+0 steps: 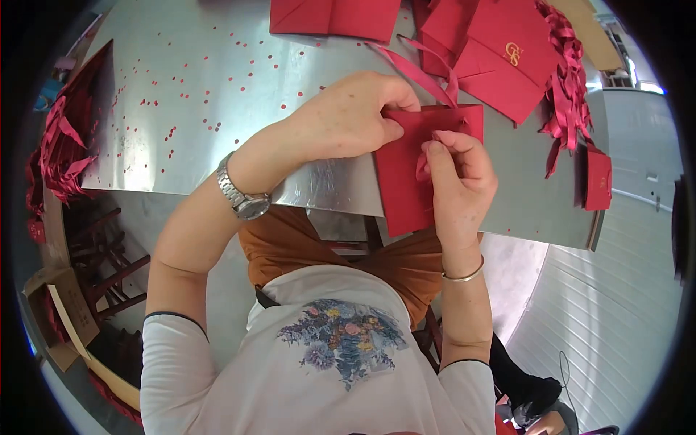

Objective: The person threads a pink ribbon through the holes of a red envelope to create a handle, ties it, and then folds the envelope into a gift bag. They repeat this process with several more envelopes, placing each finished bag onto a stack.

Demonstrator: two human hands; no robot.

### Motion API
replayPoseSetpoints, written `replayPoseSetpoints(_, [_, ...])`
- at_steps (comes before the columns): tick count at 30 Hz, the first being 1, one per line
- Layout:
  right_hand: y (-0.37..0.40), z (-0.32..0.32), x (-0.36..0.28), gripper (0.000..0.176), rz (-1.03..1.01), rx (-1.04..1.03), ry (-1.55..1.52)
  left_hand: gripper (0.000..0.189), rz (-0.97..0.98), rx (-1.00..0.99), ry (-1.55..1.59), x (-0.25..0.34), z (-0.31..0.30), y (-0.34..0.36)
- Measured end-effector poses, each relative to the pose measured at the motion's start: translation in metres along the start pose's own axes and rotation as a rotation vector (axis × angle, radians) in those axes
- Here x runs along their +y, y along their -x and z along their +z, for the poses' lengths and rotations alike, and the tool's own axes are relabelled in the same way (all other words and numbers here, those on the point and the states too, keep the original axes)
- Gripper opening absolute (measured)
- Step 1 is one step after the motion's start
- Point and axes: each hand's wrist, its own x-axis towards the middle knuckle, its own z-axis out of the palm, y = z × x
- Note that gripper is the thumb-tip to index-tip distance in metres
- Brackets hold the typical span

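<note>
A red paper gift bag (403,190) lies at the table's front edge, its opening away from me. My left hand (355,116) grips the bag's upper left rim, thumb on the outer face and fingers curled over the edge. My right hand (462,177) is over the front of the bag, thumb and forefinger pinched together on a piece of red ribbon (423,170). A loop of ribbon handle (428,76) rises from the far side of the bag's opening.
More red bags (507,54), one with a gold logo, lie at the back right beside bunched ribbons (565,80). Another bag (333,16) is at the far edge. Small red paper dots (206,101) are scattered over the metal table (304,174). Stacked bags (69,134) stand at the left.
</note>
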Motion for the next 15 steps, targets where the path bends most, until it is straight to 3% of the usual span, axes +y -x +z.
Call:
replayPoseSetpoints(11, [0.005, 0.005, 0.005, 0.012, -0.306, 0.07, 0.523, 0.023, -0.107, -0.12, -0.076, 0.006, -0.005, -0.004])
replayPoseSetpoints(15, [0.007, 0.011, -0.003, 0.011, -0.232, 0.096, 0.484, 0.02, -0.056, -0.053, -0.04, 0.001, -0.005, -0.001])
